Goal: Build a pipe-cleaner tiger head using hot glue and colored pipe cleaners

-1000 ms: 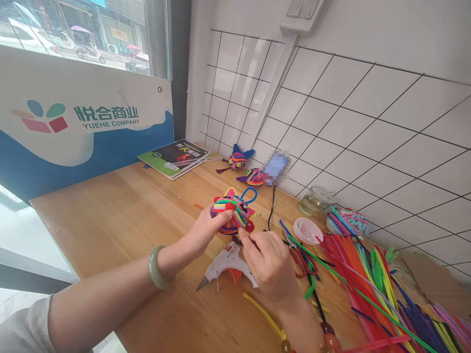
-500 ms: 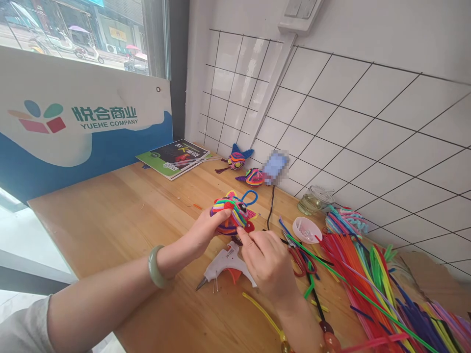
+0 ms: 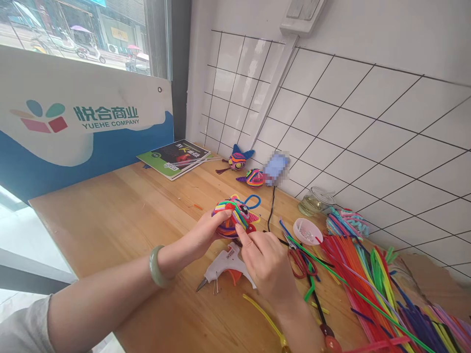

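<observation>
A multicoloured pipe-cleaner figure (image 3: 237, 214) with a blue loop on top is held just above the wooden table (image 3: 121, 215). My left hand (image 3: 204, 233), with a green bangle on its wrist, grips the figure from the left. My right hand (image 3: 265, 262) is closed, its fingertips pinching at the red part on the figure's lower right. A white glue gun (image 3: 222, 264) with an orange trigger lies on the table under my hands.
A heap of coloured pipe cleaners (image 3: 375, 289) fills the right side. Red-handled scissors (image 3: 300, 260), a small white dish (image 3: 307, 230) and a glass jar (image 3: 314, 200) lie nearby. Two finished figures (image 3: 246, 169) and a booklet (image 3: 176, 158) sit by the tiled wall.
The figure has sunk slightly and turned a little in my hands. My right fingertips have closed in on its red lower part.
</observation>
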`<state>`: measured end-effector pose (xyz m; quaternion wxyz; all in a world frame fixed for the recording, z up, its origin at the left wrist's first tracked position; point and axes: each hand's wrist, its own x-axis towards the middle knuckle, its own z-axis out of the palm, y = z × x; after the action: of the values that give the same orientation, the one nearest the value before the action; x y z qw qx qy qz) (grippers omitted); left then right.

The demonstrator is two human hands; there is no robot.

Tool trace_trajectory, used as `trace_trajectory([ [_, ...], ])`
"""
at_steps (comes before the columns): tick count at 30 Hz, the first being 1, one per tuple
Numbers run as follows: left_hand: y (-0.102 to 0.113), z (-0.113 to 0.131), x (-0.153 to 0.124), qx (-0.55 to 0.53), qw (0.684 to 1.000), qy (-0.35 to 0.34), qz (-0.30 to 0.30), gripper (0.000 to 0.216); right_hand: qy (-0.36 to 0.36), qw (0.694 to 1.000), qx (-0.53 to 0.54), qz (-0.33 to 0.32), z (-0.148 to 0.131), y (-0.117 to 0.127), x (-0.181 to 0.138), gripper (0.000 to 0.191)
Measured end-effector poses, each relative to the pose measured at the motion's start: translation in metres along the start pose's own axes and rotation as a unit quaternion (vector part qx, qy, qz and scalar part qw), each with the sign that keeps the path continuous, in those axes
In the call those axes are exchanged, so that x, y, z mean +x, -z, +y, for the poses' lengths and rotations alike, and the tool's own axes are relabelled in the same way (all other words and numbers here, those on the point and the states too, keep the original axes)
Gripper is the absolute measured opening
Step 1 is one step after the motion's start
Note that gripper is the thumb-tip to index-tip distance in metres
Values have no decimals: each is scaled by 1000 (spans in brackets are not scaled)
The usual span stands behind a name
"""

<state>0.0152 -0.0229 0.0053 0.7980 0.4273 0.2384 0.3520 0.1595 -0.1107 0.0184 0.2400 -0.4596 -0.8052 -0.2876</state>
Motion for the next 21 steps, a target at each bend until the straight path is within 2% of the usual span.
trace_trajectory([
  [6, 3, -2, 1, -1, 1000, 8, 1, 32, 7, 1000, -4, -22, 1, 0, -1, 36],
  [13, 5, -5, 4, -6, 1000, 11, -10, 36, -21, 999, -3, -38, -1, -2, -6, 35],
  [21, 5, -6, 5, 1, 1000, 16, -3, 38, -19, 999, 17, -26, -1, -1, -1, 37],
])
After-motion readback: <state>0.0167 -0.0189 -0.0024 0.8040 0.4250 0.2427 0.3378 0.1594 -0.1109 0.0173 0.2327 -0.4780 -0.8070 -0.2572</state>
